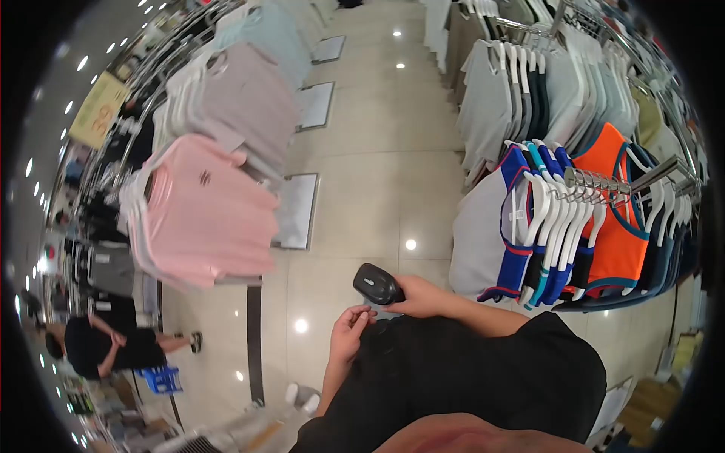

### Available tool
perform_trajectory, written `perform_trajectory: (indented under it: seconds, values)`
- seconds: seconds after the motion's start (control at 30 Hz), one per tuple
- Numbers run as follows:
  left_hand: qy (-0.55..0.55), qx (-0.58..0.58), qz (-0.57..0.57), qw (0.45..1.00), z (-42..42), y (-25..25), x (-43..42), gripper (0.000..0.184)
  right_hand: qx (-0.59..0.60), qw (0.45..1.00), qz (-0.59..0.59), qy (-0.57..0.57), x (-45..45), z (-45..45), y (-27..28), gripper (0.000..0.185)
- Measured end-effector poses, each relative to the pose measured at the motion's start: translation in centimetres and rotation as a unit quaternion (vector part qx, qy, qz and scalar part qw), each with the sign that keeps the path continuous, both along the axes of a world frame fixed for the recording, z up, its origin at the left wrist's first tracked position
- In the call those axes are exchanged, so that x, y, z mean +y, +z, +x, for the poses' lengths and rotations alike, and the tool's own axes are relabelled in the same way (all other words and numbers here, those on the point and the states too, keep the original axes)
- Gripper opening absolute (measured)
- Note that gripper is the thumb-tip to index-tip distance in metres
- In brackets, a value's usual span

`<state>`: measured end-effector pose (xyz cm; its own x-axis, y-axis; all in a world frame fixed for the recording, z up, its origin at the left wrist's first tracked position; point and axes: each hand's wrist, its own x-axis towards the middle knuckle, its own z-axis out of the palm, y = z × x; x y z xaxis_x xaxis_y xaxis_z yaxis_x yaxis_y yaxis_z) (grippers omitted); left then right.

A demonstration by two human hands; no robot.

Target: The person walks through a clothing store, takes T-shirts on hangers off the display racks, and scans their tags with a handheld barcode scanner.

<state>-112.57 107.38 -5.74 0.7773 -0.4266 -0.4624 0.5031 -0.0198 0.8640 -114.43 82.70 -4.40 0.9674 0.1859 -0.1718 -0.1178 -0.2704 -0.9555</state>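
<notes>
My right hand is wrapped round a black handheld scanner with a rounded head and a small white mark on top. It is held in front of my body, above the tiled floor. My left hand is just below and left of the scanner's head, its thumb and fingers pinched together. Whatever lies between those fingertips is too small to make out. A pale greyish patch shows under the scanner, between the two hands, and I cannot tell what it is.
Pink T-shirts hang on the left rack. On the right, white hangers hold grey-and-blue sports tops and an orange vest. A tiled aisle runs between. At lower left a person in black is near a blue stool.
</notes>
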Motion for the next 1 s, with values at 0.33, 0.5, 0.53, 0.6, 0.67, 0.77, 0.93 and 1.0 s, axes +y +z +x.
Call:
perform_trajectory:
  seconds: [0.33,0.5,0.53,0.6,0.67,0.77,0.93,1.0]
  values:
    - [-0.126,-0.034,-0.046,0.99,27.6,-0.8,-3.7,0.016,0.043,0.975,-0.077,-0.201,-3.0,15.9,4.8,0.055]
    - [-0.106,-0.018,-0.027,0.994,38.3,-2.3,-6.9,0.013,0.051,0.947,-0.112,-0.298,-5.6,21.3,5.5,0.055]
    - [-0.114,-0.012,-0.04,0.993,39.9,-2.0,-7.7,0.013,0.053,0.94,-0.096,-0.324,-6.4,22.0,6.1,0.054]
    - [-0.142,0.0,-0.049,0.989,42.5,-2.0,-10.0,0.013,0.07,0.923,-0.073,-0.37,-8.4,23.2,5.6,0.054]
    - [-0.169,0.001,-0.041,0.985,45.0,-2.3,-12.5,0.013,0.078,0.912,-0.073,-0.397,-10.4,24.7,4.5,0.053]
    - [-0.179,-0.009,-0.034,0.983,47.9,-2.6,-16.4,0.013,0.077,0.91,-0.058,-0.404,-14.4,28.0,3.3,0.052]
    - [-0.147,-0.01,-0.018,0.989,54.1,-3.5,-22.4,0.014,0.082,0.914,-0.057,-0.394,-22.8,36.5,0.3,0.053]
    - [-0.139,-0.001,-0.007,0.99,56.4,-1.9,-25.3,0.015,0.094,0.923,-0.06,-0.368,-26.6,40.6,3.4,0.053]
